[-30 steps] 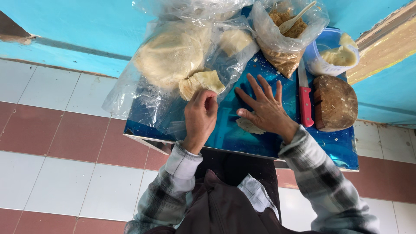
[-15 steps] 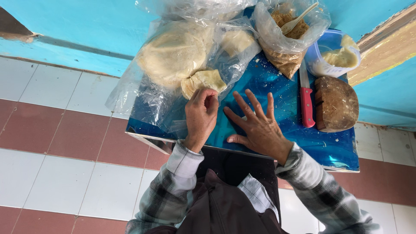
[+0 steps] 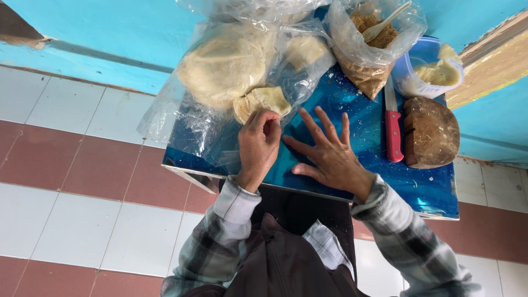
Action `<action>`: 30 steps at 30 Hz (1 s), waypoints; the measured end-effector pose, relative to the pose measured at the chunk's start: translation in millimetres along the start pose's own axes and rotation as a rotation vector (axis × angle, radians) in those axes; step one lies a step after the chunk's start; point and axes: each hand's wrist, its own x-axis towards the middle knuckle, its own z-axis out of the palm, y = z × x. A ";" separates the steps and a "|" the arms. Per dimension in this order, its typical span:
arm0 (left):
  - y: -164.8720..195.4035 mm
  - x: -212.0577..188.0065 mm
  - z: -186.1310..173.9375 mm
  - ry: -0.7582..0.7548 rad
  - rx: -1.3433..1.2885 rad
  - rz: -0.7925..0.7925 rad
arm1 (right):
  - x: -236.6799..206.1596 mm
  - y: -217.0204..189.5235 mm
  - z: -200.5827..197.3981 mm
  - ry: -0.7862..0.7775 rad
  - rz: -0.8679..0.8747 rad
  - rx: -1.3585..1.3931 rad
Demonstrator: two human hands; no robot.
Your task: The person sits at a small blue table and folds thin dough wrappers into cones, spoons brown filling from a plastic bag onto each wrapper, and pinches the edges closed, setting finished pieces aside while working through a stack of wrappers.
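Observation:
My left hand (image 3: 257,147) is curled, its fingertips pinched at the lower edge of a pale folded dough piece (image 3: 264,100) that lies on clear plastic. Just behind that piece, a large round pale dough mass (image 3: 223,66) sits inside a clear plastic bag. My right hand (image 3: 329,157) lies flat, palm down with fingers spread, on the shiny blue table top (image 3: 429,190), holding nothing. The two hands are close together near the table's front edge.
A red-handled knife (image 3: 392,132) lies right of my right hand, beside a round brown block (image 3: 432,132). Behind them are a clear bag of brown crumbs with a spoon (image 3: 369,44) and a plastic tub of pale paste (image 3: 432,69). Tiled floor surrounds the small table; a turquoise wall stands behind it.
My right hand has slid left and toward me, away from the knife, and now lies spread flat on the table. My left hand has stayed at the dough piece.

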 end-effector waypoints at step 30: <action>26.7 -26.7 -6.8 -0.418 0.251 0.475 | -24.3 63.7 0.3 0.083 0.209 -0.035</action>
